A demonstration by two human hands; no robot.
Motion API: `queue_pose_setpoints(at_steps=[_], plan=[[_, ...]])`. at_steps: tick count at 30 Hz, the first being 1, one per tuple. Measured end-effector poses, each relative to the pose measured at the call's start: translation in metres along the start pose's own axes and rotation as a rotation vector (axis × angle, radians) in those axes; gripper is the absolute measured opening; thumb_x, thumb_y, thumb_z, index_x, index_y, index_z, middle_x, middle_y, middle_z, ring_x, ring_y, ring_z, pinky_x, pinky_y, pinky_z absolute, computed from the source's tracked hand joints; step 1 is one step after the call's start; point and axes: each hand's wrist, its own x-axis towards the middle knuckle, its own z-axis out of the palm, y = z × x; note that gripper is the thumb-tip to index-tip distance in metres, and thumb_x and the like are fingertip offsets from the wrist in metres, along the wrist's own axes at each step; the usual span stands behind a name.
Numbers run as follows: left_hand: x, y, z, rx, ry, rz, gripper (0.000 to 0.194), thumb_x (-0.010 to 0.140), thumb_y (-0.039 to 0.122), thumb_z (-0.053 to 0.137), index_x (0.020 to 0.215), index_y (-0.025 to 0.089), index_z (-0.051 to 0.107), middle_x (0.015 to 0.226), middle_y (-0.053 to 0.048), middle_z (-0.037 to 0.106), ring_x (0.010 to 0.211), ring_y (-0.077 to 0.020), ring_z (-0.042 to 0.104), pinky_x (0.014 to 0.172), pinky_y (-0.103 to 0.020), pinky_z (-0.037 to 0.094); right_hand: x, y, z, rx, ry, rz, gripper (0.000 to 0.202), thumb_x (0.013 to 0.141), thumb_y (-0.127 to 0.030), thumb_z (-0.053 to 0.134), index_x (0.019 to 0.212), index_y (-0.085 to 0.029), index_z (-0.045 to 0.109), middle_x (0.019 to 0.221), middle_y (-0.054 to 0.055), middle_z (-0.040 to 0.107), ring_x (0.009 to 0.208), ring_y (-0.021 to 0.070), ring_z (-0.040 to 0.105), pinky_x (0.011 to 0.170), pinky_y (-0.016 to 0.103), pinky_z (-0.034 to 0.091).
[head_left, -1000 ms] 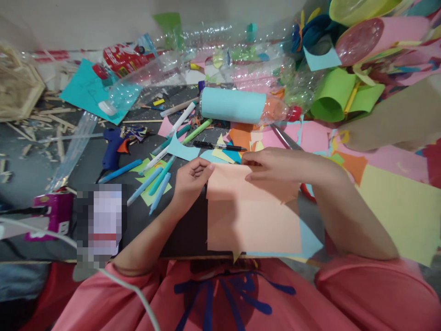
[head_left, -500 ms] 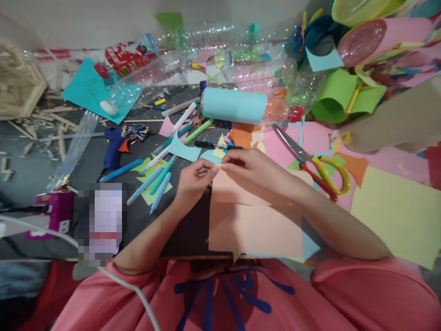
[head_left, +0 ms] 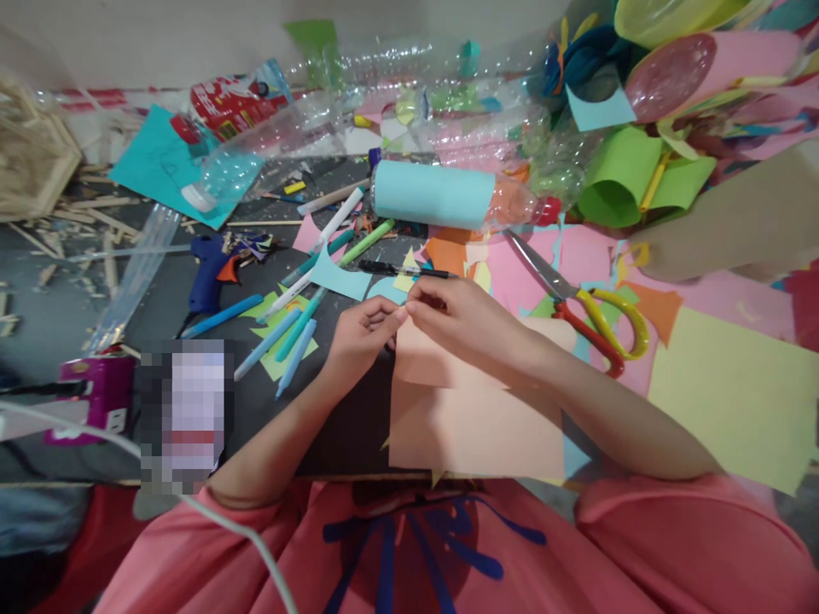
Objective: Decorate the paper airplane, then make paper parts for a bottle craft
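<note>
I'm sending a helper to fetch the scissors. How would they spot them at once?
On the dark table, find the bottle wrapped in light-blue paper. Just below its red cap in the picture, right of the right hand, lie the scissors. Among flat paper pieces, they alone show shiny metal blades and handles, one yellow, one red.

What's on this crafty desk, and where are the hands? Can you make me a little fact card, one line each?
Left hand: fingers pinching the peach paper near its upper left corner
Right hand: fingers bent, close by the left ones; their grip is hard to see
Peach paper: two layers show
Beyond the paper: black pen
Right side: scissors with red and yellow handles
Farther back: bottle on its side, wrapped in light blue, red cap
Left side: blue glue gun
</note>
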Motion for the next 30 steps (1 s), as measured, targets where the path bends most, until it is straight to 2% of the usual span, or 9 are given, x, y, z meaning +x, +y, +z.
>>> queue_pose_setpoints(at_steps=[11, 19, 25, 30], plan=[[0.0015, -0.0012, -0.0001, -0.055, -0.008, -0.003, 0.039, 0.063, 0.050, 0.083, 0.062, 0.018, 0.060, 0.049, 0.005, 0.052, 0.044, -0.0076, 0.048, 0.047, -0.020, 0.040, 0.0000, 0.0017, 0.0049, 0.008, 0.021, -0.027, 0.014, 0.088, -0.027, 0.046, 0.079, -0.019, 0.053, 0.074, 0.000, 0.060, 0.065, 0.0135, 0.050, 0.064, 0.027, 0.033], [0.0007, 0.0017, -0.0006, -0.025, -0.012, 0.021, 0.039, 0.063, 0.050, 0.082, 0.061, 0.018, 0.059, 0.050, 0.005, 0.051, 0.046, -0.0080, 0.047, 0.046, -0.020, 0.039, -0.0006, 0.0024, 0.0045, -0.017, 0.012, -0.042, 0.018, 0.090, -0.028, 0.044, 0.079, -0.019, 0.054, 0.070, 0.000, 0.057, 0.063, 0.0128, 0.047, 0.062, 0.027, 0.030], [0.0017, 0.0026, -0.0026, 0.000, 0.015, 0.095, 0.034, 0.067, 0.042, 0.078, 0.058, 0.017, 0.057, 0.052, 0.005, 0.049, 0.046, -0.0072, 0.044, 0.047, -0.020, 0.037, -0.0010, -0.0033, -0.0020, -0.021, -0.035, -0.018, 0.016, 0.090, -0.025, 0.047, 0.077, -0.019, 0.053, 0.066, -0.002, 0.052, 0.062, 0.0117, 0.044, 0.062, 0.026, 0.028], [0.0002, 0.0003, -0.0028, -0.012, 0.010, 0.122, 0.020, 0.072, 0.031, 0.069, 0.062, 0.018, 0.057, 0.051, 0.006, 0.046, 0.046, -0.0070, 0.041, 0.048, -0.020, 0.035, -0.0012, -0.0063, -0.0008, -0.011, -0.050, 0.001, 0.017, 0.090, -0.023, 0.046, 0.074, -0.018, 0.052, 0.064, -0.003, 0.052, 0.060, 0.0109, 0.042, 0.060, 0.026, 0.027]])
